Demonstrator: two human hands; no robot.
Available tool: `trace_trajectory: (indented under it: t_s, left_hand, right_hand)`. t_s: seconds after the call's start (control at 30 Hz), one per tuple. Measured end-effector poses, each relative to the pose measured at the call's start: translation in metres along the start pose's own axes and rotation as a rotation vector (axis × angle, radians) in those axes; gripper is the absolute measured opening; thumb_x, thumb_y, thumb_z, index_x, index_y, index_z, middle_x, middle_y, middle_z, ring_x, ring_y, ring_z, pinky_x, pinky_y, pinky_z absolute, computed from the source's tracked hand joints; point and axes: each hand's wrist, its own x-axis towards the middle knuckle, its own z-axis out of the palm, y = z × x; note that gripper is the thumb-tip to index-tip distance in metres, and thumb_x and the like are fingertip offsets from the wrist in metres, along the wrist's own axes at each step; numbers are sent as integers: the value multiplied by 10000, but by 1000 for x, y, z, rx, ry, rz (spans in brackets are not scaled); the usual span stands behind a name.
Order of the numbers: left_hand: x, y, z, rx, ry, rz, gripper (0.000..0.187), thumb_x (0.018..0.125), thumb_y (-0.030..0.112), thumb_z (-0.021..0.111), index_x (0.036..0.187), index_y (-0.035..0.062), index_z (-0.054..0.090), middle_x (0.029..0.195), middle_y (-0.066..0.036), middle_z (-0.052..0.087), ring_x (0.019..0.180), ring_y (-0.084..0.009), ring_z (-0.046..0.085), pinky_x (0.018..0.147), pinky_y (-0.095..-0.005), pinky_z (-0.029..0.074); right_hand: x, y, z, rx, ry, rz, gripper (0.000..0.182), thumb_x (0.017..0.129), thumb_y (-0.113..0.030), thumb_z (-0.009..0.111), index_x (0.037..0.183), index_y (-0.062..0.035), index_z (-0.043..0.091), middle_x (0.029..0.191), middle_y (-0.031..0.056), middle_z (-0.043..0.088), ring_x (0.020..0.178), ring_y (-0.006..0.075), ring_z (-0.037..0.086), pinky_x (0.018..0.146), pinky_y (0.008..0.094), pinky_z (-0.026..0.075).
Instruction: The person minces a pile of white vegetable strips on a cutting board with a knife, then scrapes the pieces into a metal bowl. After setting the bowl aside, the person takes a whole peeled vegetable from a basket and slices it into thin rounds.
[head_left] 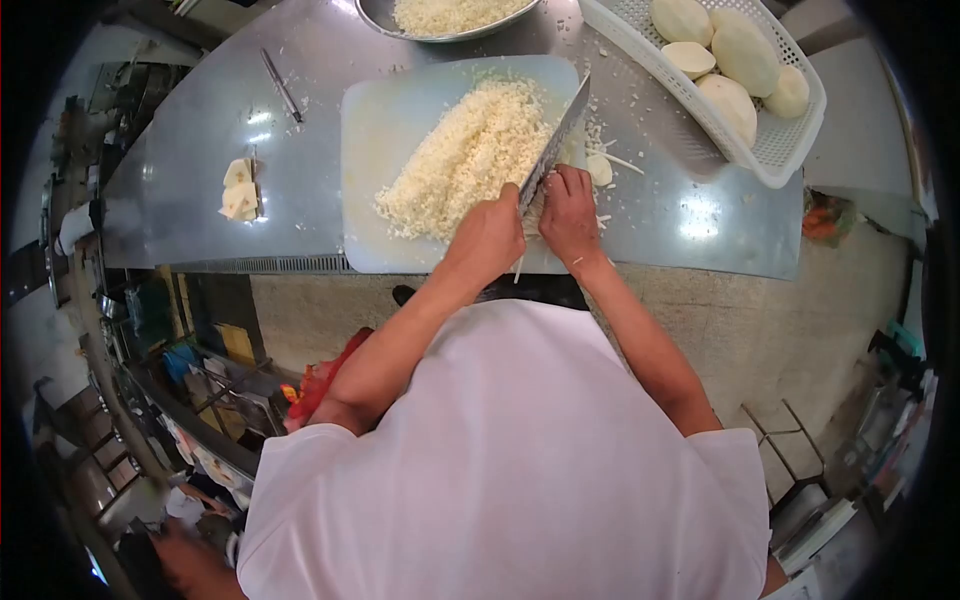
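Observation:
My left hand (490,235) is closed around the handle of a broad-bladed kitchen knife (556,145), its blade pointing up and to the right. Just right of the blade, my right hand (571,215) has its fingers curled down on pale vegetable strips, mostly hidden beneath it. Both hands are over the near right part of a white cutting board (362,130). A large heap of finely chopped pale vegetable (465,155) lies on the board, left of the knife. A small pale chunk (599,169) sits beside my right hand.
A white perforated basket (800,150) at the upper right holds several peeled, pale root vegetables (745,55). At the top edge is a metal bowl (450,36) of chopped pieces. A thin metal tool (281,85) and pale offcuts (239,190) lie on the steel table (180,170).

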Motion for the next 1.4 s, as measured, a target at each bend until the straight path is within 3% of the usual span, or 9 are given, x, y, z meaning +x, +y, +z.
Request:
trace_trajectory:
  t_s: [0.37,0.47,0.6,0.77,0.9,1.07,1.13,1.23,1.4]
  left_hand:
    - [-10,7,-16,5,20,6,169,865,17,534,993,-61,458,695,-310,574,719,-487,592,627,-533,444]
    - [-20,-2,-11,30,-11,-111,139,863,16,529,967,-52,466,703,-298,582,733,-485,590,634,-528,446]
    - [-17,-3,-13,72,46,11,132,851,-1,521,953,-59,461,669,-297,574,695,-488,590,619,-543,446]
    - [-36,1,-8,9,-23,-82,145,854,10,536,961,-50,459,673,-301,576,705,-492,586,628,-539,445]
    - [-20,3,-9,49,-30,11,135,853,7,530,954,-50,461,702,-295,586,706,-487,589,634,-539,443]
    - [-38,11,-4,-21,-60,-105,150,850,-1,537,975,-60,480,711,-291,585,710,-493,583,632,-534,439]
    - [-22,1,18,72,47,64,121,810,-38,524,904,-61,451,644,-289,564,660,-486,579,619,-537,449]
    - [-26,13,-6,39,8,33,214,843,-19,533,1037,-77,463,676,-287,574,697,-490,584,635,-541,437]
    - [-26,4,16,-10,-30,-47,143,852,-10,519,966,-65,452,658,-284,571,694,-487,587,634,-539,439]
  right_hand:
    - [2,2,-5,102,-95,104,244,765,36,593,1006,10,563,1105,197,552,1031,395,508,896,438,446]
    - [3,-8,-23,145,-34,77,254,796,-9,624,1045,-3,575,1143,201,557,1082,392,511,925,423,444]
    - [-13,-10,-27,158,-100,71,274,800,-33,642,1066,-8,580,1136,202,570,1095,381,525,935,409,450]
    - [-15,-5,-18,206,35,97,236,777,39,606,1009,6,586,1069,199,580,1015,379,552,862,441,465]
    - [-17,-1,-11,95,-9,51,226,788,63,578,1006,6,569,1074,190,571,1011,390,539,861,437,457]
    - [-14,-3,-7,56,6,11,252,744,92,553,985,19,560,1091,201,545,1011,405,503,852,454,442]
    - [-14,-4,-6,43,-1,4,237,733,85,564,962,24,564,1077,196,547,999,394,509,857,450,444]
    - [-19,-1,-6,17,0,-15,222,719,78,571,935,27,566,1063,192,550,991,384,514,865,446,447]
    - [-17,-1,-4,34,17,-4,231,713,82,560,937,26,564,1071,194,549,1001,383,511,871,450,446]
